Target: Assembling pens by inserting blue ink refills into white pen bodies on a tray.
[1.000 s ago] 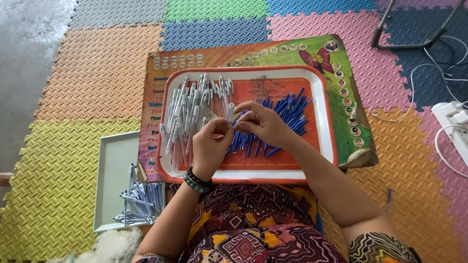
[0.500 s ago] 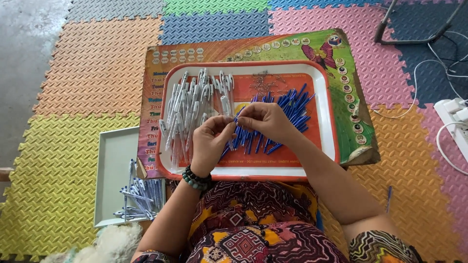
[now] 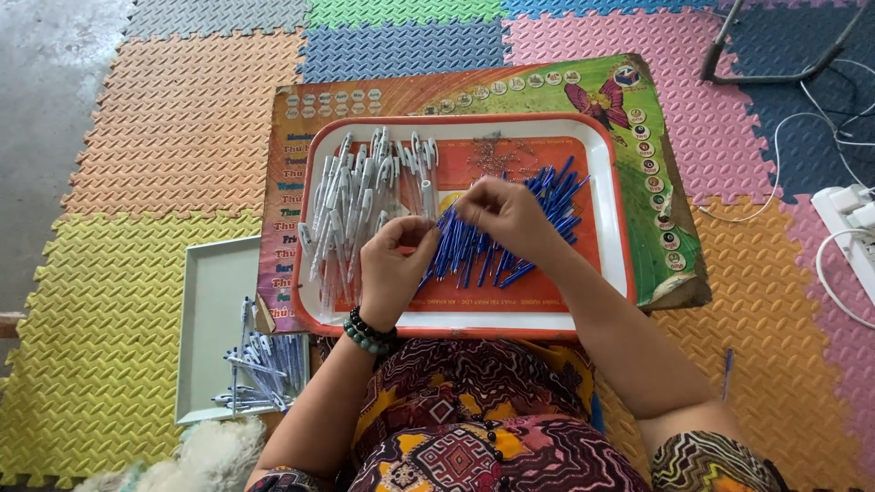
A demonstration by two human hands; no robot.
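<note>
Both hands are over the middle of the orange tray, and the pen piece between them is the thing to watch: a thin blue part runs from the left hand up to the right hand. Half a second ago the hands sat closer, fingertips nearly meeting; now the right hand has drawn up and away toward the tray's far edge, fingers pinched on the upper end, while the left hand curls shut round the lower end. That reads as the two parts being slid along each other, one pen's assembly mid-way. Beneath the right hand lies the pile of blue refills, fanned toward the tray's right side; the white barrels fill its left half. The tray sits on a colourful board. Off the board's left edge, a pale tray holds finished pens at its near corner.
</note>
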